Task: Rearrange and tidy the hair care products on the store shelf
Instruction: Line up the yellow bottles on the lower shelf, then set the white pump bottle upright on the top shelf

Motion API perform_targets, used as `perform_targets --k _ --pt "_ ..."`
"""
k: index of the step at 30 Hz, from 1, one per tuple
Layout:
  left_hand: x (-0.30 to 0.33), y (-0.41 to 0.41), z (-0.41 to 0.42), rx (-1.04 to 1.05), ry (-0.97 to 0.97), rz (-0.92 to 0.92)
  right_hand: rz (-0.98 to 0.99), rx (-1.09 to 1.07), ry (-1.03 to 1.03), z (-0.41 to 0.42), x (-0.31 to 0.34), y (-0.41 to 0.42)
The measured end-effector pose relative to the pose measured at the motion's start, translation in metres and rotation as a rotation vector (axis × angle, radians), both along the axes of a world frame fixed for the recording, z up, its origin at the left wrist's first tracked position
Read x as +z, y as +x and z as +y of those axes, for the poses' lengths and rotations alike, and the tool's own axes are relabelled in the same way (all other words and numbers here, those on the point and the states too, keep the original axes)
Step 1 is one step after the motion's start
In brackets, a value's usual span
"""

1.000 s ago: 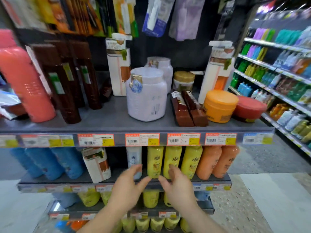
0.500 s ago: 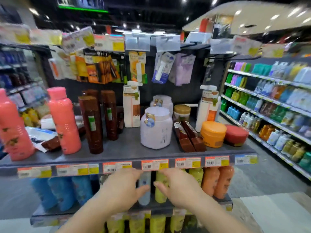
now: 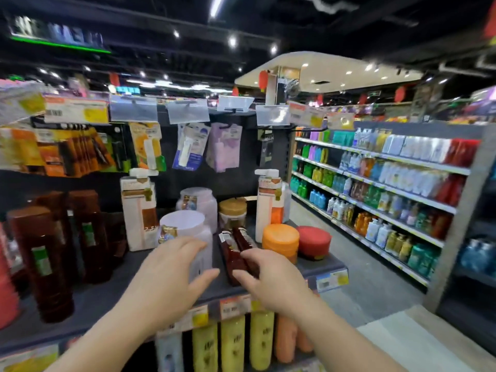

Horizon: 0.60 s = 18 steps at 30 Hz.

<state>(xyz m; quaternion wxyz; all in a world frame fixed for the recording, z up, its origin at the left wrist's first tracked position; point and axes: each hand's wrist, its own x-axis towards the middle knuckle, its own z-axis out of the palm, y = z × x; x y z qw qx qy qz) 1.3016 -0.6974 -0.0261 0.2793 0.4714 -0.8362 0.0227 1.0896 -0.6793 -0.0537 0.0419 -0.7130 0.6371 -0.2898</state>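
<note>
Two bare hands reach over the grey metal shelf (image 3: 107, 288) of hair care products.

At 9 o'clock stand tall dark brown plastic bottles (image 3: 44, 261). The left hand (image 3: 171, 277), fingers spread, lies against the round white plastic tub (image 3: 185, 234) at centre. The right hand (image 3: 271, 275), fingers loosely extended, covers two flat-lying dark red tubes (image 3: 236, 247); actual grip cannot be told. At 3 o'clock sit an orange plastic jar (image 3: 280, 241) and a red jar (image 3: 314, 241).
</note>
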Motion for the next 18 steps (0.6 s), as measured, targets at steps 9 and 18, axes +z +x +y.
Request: perform_targets --k 9,18 --pt "0.013 -0.138 -0.079 -0.005 0.102 0.245 -0.121 -0.176 -0.041 -0.087 0.032 -0.139" --pt "0.009 -0.207 -0.168 0.216 0.101 0.124 -0.082 0.074 0.146 -0.209 0.036 -0.196"
